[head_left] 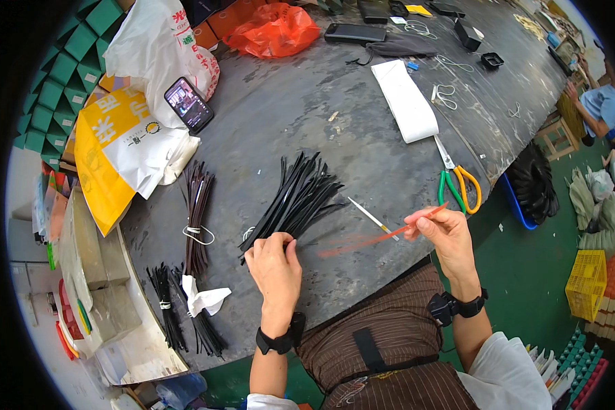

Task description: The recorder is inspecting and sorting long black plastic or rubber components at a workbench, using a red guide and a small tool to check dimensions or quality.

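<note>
My right hand (444,236) is closed in a pinch around a thin red stick (389,234), whose left end is smeared by motion. My left hand (275,263) curls its fingers on the near end of a loose bunch of black strips (299,198), which fan out away from me on the table. A slim white pointed rod (370,214) lies just left of my right hand. Beyond that hand rest scissors (460,188) with one green and one orange handle, their blades toward a white paper strip (406,102).
Tied bundles of dark strips (197,232) lie at the left of the grey table (266,109). A lit phone (188,104) leans on plastic bags (160,68). A red bag (273,31), cables and small black boxes are farther back. Another person (601,109) is at far right.
</note>
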`<action>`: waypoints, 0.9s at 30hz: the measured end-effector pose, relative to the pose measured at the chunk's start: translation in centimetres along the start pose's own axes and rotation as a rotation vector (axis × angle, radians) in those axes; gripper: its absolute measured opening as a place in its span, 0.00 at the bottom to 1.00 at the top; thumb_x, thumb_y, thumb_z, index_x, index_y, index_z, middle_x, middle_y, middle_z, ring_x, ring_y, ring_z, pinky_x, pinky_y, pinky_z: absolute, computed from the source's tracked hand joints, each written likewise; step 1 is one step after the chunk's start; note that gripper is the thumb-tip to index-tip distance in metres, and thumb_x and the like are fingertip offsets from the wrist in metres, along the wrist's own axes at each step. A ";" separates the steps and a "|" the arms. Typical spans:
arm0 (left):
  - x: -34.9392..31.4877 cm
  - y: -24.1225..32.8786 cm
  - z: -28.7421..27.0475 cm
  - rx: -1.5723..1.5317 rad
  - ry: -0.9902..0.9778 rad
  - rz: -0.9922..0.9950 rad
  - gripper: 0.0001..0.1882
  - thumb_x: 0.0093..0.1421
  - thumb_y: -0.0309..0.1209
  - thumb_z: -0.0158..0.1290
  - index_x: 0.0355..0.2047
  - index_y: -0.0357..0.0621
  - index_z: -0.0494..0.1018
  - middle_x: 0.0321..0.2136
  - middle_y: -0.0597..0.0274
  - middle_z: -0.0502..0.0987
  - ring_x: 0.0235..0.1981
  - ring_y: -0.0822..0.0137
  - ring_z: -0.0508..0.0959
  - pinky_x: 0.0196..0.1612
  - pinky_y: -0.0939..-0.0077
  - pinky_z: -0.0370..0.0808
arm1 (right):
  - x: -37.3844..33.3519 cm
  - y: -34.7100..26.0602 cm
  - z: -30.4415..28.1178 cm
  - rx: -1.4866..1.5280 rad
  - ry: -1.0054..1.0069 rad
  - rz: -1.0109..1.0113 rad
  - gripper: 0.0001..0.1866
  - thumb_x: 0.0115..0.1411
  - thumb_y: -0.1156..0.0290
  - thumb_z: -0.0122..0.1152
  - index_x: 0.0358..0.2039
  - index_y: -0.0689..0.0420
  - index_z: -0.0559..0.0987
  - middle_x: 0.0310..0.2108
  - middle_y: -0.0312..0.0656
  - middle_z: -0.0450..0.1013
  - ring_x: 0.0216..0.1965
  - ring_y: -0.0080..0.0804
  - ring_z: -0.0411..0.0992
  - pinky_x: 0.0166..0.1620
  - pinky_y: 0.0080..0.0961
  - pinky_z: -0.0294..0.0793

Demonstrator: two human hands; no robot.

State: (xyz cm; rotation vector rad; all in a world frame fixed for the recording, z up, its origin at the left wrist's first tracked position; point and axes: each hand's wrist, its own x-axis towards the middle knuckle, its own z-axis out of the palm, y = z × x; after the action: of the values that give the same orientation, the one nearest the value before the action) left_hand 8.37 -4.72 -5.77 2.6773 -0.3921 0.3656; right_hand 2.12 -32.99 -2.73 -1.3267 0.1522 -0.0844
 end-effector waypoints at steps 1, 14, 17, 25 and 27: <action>-0.1 0.2 -0.6 -0.094 -0.024 -0.083 0.04 0.57 0.23 0.61 0.30 0.42 0.76 0.29 0.59 0.79 0.34 0.57 0.77 0.43 0.63 0.67 | -0.1 0.1 0.2 0.027 0.004 0.001 0.09 0.67 0.73 0.63 0.42 0.66 0.83 0.34 0.43 0.82 0.34 0.28 0.80 0.40 0.23 0.79; -5.0 0.9 -1.5 -0.418 -0.167 -0.256 0.06 0.61 0.22 0.58 0.38 0.35 0.81 0.37 0.53 0.82 0.38 0.64 0.82 0.42 0.71 0.77 | -0.4 1.6 3.5 0.081 -0.065 0.260 0.07 0.65 0.76 0.64 0.42 0.63 0.78 0.31 0.40 0.80 0.31 0.24 0.79 0.37 0.20 0.78; -4.9 1.8 -3.0 -0.615 -0.153 -0.283 0.07 0.61 0.25 0.59 0.38 0.35 0.81 0.40 0.52 0.82 0.42 0.62 0.81 0.46 0.72 0.76 | -0.2 2.7 4.4 0.039 -0.101 0.254 0.07 0.65 0.77 0.64 0.42 0.63 0.78 0.31 0.40 0.80 0.32 0.23 0.79 0.37 0.18 0.78; -5.5 -3.7 -6.0 0.029 0.214 -0.353 0.17 0.52 0.18 0.60 0.44 0.40 0.78 0.42 0.52 0.78 0.44 0.48 0.78 0.49 0.60 0.74 | -0.6 2.2 5.8 -0.136 -0.087 0.223 0.06 0.64 0.77 0.65 0.40 0.62 0.79 0.29 0.37 0.80 0.31 0.21 0.79 0.35 0.16 0.75; -7.2 -6.1 -7.5 0.249 0.118 -0.495 0.20 0.51 0.16 0.59 0.46 0.42 0.78 0.48 0.53 0.74 0.49 0.46 0.74 0.52 0.56 0.72 | -0.5 3.2 5.7 -0.111 -0.123 0.273 0.05 0.64 0.77 0.64 0.40 0.62 0.80 0.30 0.37 0.80 0.31 0.20 0.78 0.33 0.16 0.74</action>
State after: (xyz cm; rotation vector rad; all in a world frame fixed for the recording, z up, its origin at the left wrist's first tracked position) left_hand 2.23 5.35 -3.54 2.8470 0.3724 0.4361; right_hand 2.41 -26.69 -4.45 -1.4058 0.2349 0.2398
